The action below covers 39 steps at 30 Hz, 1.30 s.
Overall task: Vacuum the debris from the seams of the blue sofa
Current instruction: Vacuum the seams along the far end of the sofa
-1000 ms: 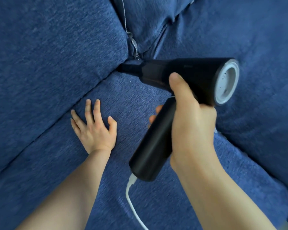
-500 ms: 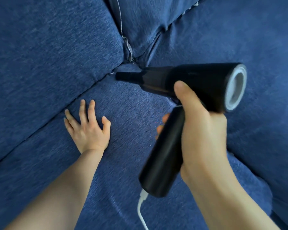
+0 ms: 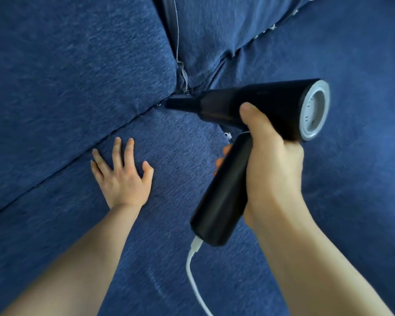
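Observation:
My right hand [image 3: 271, 160] grips the handle of a black handheld vacuum [image 3: 255, 103] with a grey rear cap. Its narrow nozzle [image 3: 178, 103] points left into the corner where the blue sofa's seams meet, the tip touching the seam [image 3: 123, 124] between the back cushion and the seat cushion [image 3: 169, 201]. My left hand [image 3: 121, 176] lies flat on the seat cushion with fingers spread, fingertips just below that seam. Small white bits of debris [image 3: 227, 134] lie by the seam under the vacuum body, and more white bits [image 3: 266, 30] line the upper right seam.
A white cord [image 3: 194, 277] runs from the bottom of the vacuum handle down out of view. A grey zipper strip [image 3: 183, 76] runs down between the two back cushions. Blue cushions fill the whole view.
The nozzle tip has gone from just below the corner up into the seam junction. My left hand has stayed flat on the seat cushion.

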Available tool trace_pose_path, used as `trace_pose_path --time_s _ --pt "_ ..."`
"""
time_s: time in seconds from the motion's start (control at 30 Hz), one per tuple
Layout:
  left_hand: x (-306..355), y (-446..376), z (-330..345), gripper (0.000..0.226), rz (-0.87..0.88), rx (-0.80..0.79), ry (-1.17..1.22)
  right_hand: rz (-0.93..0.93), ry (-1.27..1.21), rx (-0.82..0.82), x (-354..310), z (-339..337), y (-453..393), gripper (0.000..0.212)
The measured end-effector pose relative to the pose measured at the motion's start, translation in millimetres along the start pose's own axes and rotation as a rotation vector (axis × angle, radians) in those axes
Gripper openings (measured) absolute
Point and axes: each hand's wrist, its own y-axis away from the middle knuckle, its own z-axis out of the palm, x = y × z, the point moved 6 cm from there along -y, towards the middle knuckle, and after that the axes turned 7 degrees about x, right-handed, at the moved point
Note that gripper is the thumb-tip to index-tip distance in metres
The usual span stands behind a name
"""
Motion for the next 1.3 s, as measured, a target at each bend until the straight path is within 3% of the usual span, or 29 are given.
trace_pose_path --time_s 0.13,0.3,0.7,0.87,1.0,1.3 --pt "-0.6 -0.3 1.7 0.061 0.001 0.019 0.008 -0.023 0.07 -0.007 12.9 20.9 6.6 0.035" --pt "-1.5 -0.8 2.8 0.062 -0.002 0.018 -0.003 -0.038 0.101 -0.006 15.7 41.5 1.3 0.029" --pt "6.7 0.3 -8.1 0.061 -0.047 -0.075 0.002 -0.119 0.226 0.0 -34.6 -20.0 -28.7 0.027" --pt "36.2 3.6 -14.2 0.054 -0.162 -0.047 0.096 -0.147 0.258 -0.06 -41.0 -15.6 -45.8 0.025" --pt "80.6 8.6 -9.1 0.06 -0.221 -0.12 0.109 -0.188 0.344 -0.115 -44.5 -9.7 -55.8 0.029" --pt "133.2 32.7 1.7 0.069 -0.127 -0.22 -0.023 -0.303 0.542 -0.242 -79.4 -31.0 -75.6 0.028"
